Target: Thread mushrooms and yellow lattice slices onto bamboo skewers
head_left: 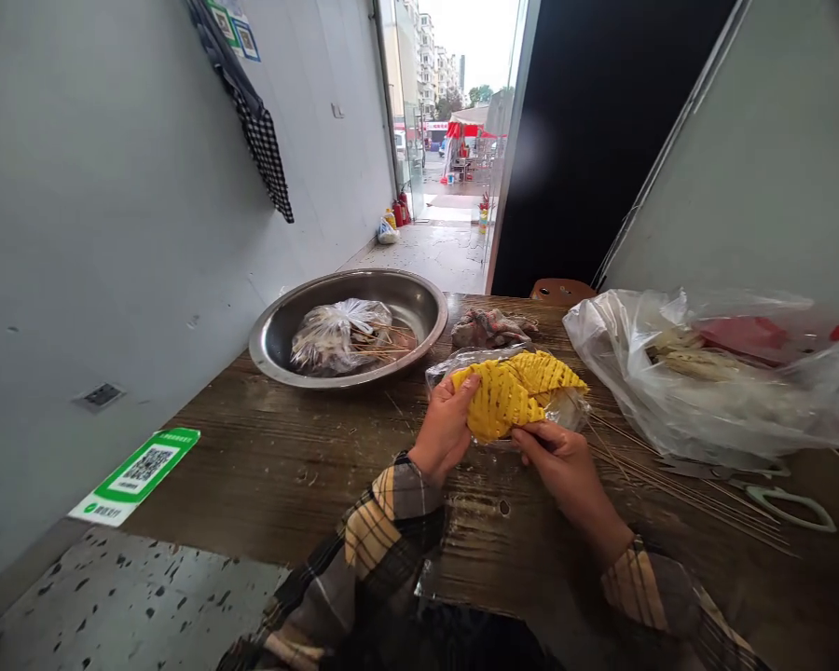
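My left hand (445,424) is closed on the left edge of a yellow slitted food sheet (498,403), thumb on top. At its lower right edge, the fingers of my right hand (557,464) pinch the same sheet; whether they also hold something thin is hidden. Another yellow slitted piece (551,375) lies just behind, over a clear plastic bag (566,410). Thin wooden skewers (699,496) lie on the table to the right of my right hand. Beyond the yellow pieces sits a greyish-pink lump of food (493,328).
A steel basin (262,349) at the back left holds bagged food and skewers. On the right are a big translucent bag (748,401) and pale-green-handled scissors (797,511). The wooden table (308,447) meets the left wall, near a green QR card (140,473).
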The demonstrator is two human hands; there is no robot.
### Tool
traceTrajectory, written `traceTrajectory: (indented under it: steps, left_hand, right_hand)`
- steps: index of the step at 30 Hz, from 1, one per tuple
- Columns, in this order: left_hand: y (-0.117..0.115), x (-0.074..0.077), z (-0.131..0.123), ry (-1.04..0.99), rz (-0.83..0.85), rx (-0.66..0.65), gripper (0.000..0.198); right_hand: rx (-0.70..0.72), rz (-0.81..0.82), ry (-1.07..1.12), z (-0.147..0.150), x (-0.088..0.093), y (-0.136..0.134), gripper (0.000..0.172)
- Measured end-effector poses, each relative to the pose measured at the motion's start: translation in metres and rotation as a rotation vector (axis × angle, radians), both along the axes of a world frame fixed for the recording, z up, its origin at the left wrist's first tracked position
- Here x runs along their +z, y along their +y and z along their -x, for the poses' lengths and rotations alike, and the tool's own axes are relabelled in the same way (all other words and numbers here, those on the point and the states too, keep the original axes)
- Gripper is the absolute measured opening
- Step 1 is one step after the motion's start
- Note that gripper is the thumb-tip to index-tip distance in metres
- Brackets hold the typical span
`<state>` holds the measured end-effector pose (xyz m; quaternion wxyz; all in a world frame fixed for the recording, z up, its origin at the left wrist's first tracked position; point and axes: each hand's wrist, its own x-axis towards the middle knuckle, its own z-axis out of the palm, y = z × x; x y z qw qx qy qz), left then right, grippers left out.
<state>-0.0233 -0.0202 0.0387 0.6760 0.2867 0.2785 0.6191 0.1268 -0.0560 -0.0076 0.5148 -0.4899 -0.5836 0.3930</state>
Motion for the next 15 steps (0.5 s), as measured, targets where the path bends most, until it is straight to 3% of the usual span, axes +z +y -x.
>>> traceTrajectory:
  steps: [8,15]
  left_hand:
    - [0.004,0.001,0.006,0.017,0.016,-0.049,0.033]
    - [0.010,0.002,0.009,0.034,-0.031,-0.141,0.033]
  right_hand:
    - [0.019,-0.169,-0.281,-0.003,0.018,-0.025,0.021]
    - [-0.047,-0.248,-0.411,-0.009,0.050,-0.039,0.024]
